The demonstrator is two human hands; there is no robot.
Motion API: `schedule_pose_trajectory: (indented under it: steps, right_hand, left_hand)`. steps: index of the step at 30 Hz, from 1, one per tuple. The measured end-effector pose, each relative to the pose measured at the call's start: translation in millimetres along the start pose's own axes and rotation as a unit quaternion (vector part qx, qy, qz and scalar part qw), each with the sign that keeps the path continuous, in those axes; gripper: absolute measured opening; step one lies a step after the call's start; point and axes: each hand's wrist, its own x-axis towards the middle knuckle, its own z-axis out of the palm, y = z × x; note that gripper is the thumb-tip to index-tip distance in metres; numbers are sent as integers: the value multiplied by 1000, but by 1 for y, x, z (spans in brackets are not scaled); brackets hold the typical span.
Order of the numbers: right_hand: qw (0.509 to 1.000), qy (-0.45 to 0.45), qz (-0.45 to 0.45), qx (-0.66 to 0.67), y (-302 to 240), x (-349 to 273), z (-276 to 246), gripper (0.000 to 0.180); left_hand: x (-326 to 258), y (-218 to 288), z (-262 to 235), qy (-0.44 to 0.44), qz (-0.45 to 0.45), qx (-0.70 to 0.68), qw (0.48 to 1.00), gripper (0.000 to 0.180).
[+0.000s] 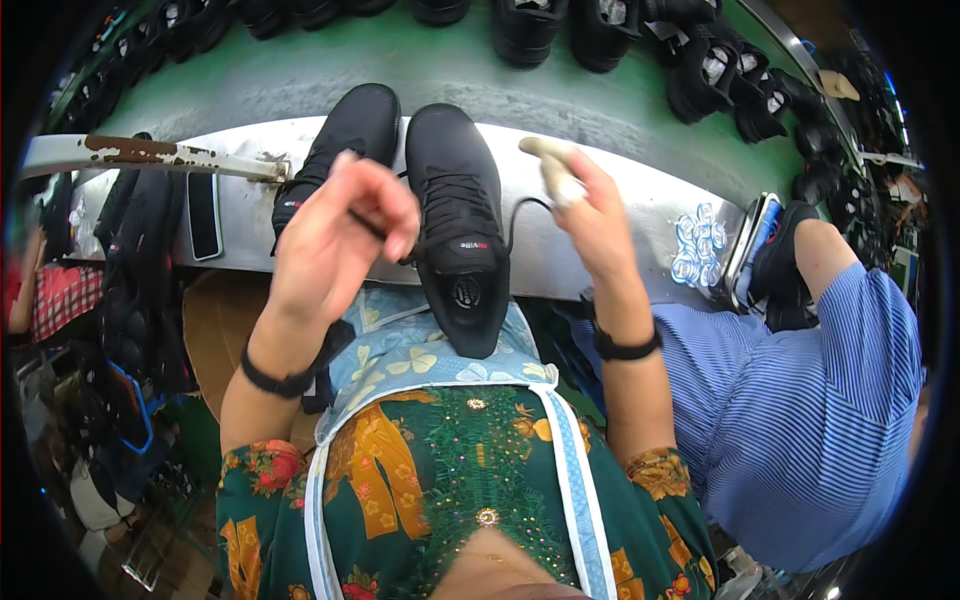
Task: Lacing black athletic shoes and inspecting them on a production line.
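A black lace-up shoe stands in front of me, toe pointing away, its heel end over my lap at the bench edge. Its mate, a second black shoe, lies to the left, partly behind my left hand. That hand is closed with curled fingers beside the tongue, a dark bit of lace showing between them. A black shoelace loops from the shoe's right side to my right hand, which is closed on it. Pale finger covers sit on some right-hand fingers. The lace ends are hidden.
A metal ledge borders a green conveyor lined with black shoes. At left are a chipped white metal bar and a phone. Blue-and-white round items lie at right, near a person in a blue striped shirt.
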Motion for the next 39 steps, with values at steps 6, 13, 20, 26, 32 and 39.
schedule_pose_trajectory:
  steps: [6,13,20,26,32,39]
  right_hand:
    - [963,-155,-84,-205,36,53,61,27]
    - [960,-195,-5,-202,43,58,56,28]
    - [986,-47,6,-160,55,71,19,24]
    - [946,-51,-113,-301,41,82,56,24]
    - [941,-109,-111,-302,58,84,86,30]
    - [992,-68,99,29,30,64,30,23]
  left_hand:
    - [-82,-4,23,-77,-79,-153,982,54]
    - [-112,9,0,65,24,92,993,44]
    - [-37,-41,-1,130,76,516,843,12]
    - [-10,-45,-5,90,-44,533,840,11]
    - [-20,-30,-4,-21,-194,222,955,14]
    - [-21,-45,-22,58,-52,201,976,10]
